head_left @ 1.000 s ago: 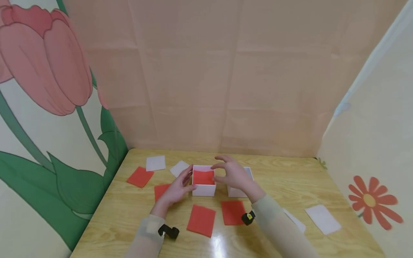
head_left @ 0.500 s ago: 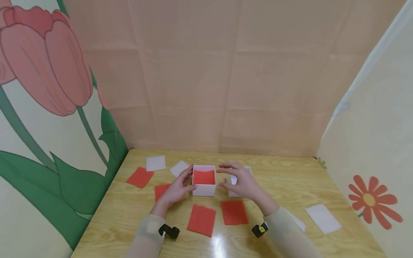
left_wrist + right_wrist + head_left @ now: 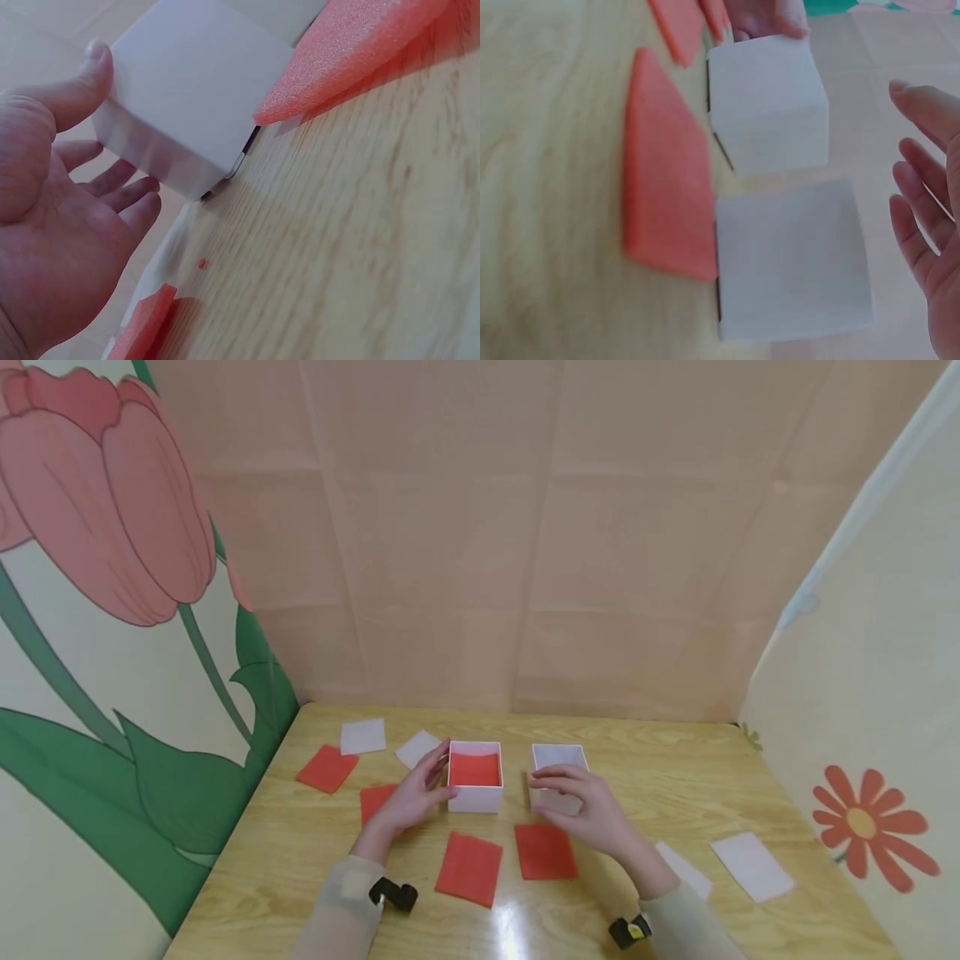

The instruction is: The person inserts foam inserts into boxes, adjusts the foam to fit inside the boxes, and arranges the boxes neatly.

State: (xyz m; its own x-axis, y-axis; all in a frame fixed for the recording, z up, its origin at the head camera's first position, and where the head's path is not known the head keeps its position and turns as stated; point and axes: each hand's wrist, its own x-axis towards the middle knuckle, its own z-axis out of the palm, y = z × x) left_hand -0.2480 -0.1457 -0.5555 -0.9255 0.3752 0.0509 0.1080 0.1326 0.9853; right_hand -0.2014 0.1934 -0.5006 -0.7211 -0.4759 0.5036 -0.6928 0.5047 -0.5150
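Observation:
A white open-topped box (image 3: pixel 475 799) holds a square red foam sheet (image 3: pixel 474 769). My left hand (image 3: pixel 411 797) rests against its left side, the thumb at the front corner and the fingers along the side. In the left wrist view the fingers of my left hand (image 3: pixel 67 217) lie loosely at the white box (image 3: pixel 199 82). A second white open-topped box (image 3: pixel 558 755) stands to the right. My right hand (image 3: pixel 588 806) overlaps its front in the head view, fingers relaxed. The right wrist view shows my right hand (image 3: pixel 934 202) with nothing held, apart from both boxes.
Two red foam squares (image 3: pixel 468 868) (image 3: pixel 546 852) lie in front of the boxes. Further red squares (image 3: pixel 327 768) and white squares (image 3: pixel 363 737) lie at the left. More white sheets (image 3: pixel 752 867) lie at the right on the wooden table (image 3: pixel 652 760). A cloth backdrop (image 3: pixel 525 543) rises behind.
My right hand has drawn back from the left box, moving right and toward me to in front of the right box. My left hand has stayed at the left box.

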